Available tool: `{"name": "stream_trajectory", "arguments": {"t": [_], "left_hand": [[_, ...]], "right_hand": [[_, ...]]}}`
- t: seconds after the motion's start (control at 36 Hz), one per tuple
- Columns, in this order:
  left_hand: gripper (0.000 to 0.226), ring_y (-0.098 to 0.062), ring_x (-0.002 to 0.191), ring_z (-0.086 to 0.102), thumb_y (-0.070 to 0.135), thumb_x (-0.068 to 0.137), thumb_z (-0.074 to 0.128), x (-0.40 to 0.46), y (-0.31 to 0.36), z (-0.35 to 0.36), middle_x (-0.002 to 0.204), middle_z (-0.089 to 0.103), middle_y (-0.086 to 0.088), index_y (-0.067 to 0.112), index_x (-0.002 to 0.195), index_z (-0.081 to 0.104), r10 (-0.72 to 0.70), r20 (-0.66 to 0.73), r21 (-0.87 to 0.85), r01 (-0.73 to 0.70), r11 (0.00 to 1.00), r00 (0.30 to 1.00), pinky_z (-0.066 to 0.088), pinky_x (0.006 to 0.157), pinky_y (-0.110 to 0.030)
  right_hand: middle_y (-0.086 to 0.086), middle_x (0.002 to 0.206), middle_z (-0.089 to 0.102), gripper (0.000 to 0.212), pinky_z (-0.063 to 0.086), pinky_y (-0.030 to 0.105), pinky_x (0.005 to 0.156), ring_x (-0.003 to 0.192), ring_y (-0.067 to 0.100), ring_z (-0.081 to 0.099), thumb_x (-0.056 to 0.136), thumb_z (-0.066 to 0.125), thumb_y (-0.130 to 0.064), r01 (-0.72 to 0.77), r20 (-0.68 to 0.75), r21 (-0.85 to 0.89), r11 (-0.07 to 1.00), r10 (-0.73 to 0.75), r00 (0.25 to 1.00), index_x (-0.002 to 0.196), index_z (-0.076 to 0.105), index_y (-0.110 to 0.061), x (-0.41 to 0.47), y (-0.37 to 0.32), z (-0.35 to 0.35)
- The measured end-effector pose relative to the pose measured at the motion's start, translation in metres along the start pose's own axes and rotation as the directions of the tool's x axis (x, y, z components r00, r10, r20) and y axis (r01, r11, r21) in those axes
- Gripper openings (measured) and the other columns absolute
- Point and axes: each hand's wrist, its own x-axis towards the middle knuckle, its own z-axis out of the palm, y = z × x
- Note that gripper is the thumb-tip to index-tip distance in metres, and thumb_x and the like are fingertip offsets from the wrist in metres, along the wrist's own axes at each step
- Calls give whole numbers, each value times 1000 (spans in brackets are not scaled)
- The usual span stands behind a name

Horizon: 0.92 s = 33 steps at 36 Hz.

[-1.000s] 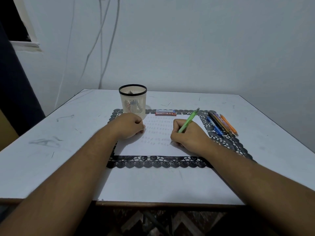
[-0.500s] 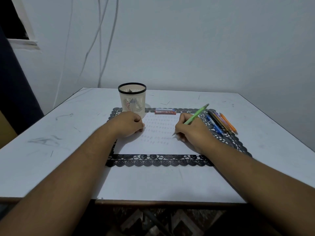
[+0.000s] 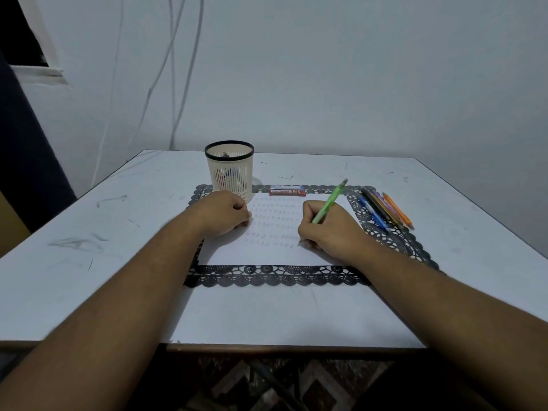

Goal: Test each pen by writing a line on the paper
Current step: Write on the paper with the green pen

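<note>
- Mesh pen cup (image 3: pixel 229 170) stands behind the paper (image 3: pixel 272 232); spare pens (image 3: pixel 385 210) lie right of it.
- Left hand (image 3: pixel 221 213), fingers curled, rests on the paper.
- Right hand (image 3: pixel 329 229) grips green pen (image 3: pixel 329 204), tip on paper.

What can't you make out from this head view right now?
- Green pen tip: hidden under the right hand.
- Marks on the paper: too faint and small to read.
- Holder contents: blurred behind its mesh.
- Left hand fingertips: curled underneath, out of sight.
</note>
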Motion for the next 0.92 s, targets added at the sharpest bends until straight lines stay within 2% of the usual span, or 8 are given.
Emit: {"name": "stream_trajectory", "arguments": {"t": [0.14,0.33,0.53,0.61,0.69,0.81,0.92], "left_hand": [[33,-4,78,62,27,98,62,-1,2,0,77,70,10,24,66,70,7,0,-2,-7,1000,1000,42,63,-25],[36,-8,77,62,28,98,62,0,0,0,74,70,8,24,63,67,9,-1,13,-9,1000,1000,44,66,-27],[35,-5,77,61,29,98,61,0,0,1,75,69,9,24,64,68,11,-2,16,-11,1000,1000,42,63,-26],[35,-6,78,62,29,98,62,1,-1,0,75,70,9,24,64,68,12,-5,14,-11,1000,1000,43,64,-26],[34,-5,78,62,29,98,62,0,-1,-1,76,71,8,23,66,69,13,-7,10,-13,1000,1000,43,64,-26],[33,-6,77,62,28,99,62,-1,1,0,76,71,8,23,66,69,13,-4,6,-13,1000,1000,43,63,-25],[32,-6,76,62,30,99,62,-1,2,1,76,71,7,22,68,70,-2,-6,8,2,1000,1000,41,62,-25]], "right_hand": [[12,64,47,29,54,43,70,63,23,56,84,66,4,-3,23,-10,1000,3,1000,66,48,-11,1,0,1],[4,59,44,36,53,38,66,57,17,56,86,66,4,-28,-12,13,1000,28,1000,63,44,-15,1,0,2],[5,61,43,30,54,31,63,61,20,48,85,65,5,-7,6,-31,999,7,1000,68,45,-9,-2,0,1],[6,62,48,30,55,43,71,60,18,55,83,68,2,16,5,-61,998,-16,1000,66,48,-12,0,0,1],[5,62,48,32,57,53,74,61,19,54,82,68,0,13,5,-61,998,-13,1000,64,46,-15,0,0,2],[6,60,45,36,49,42,66,60,20,49,82,66,0,0,-20,-40,999,-1,1000,61,42,-17,0,1,2],[5,59,44,35,49,37,63,56,17,47,84,66,3,1,1,-20,1000,-1,1000,64,42,-13,-2,0,3]]}}
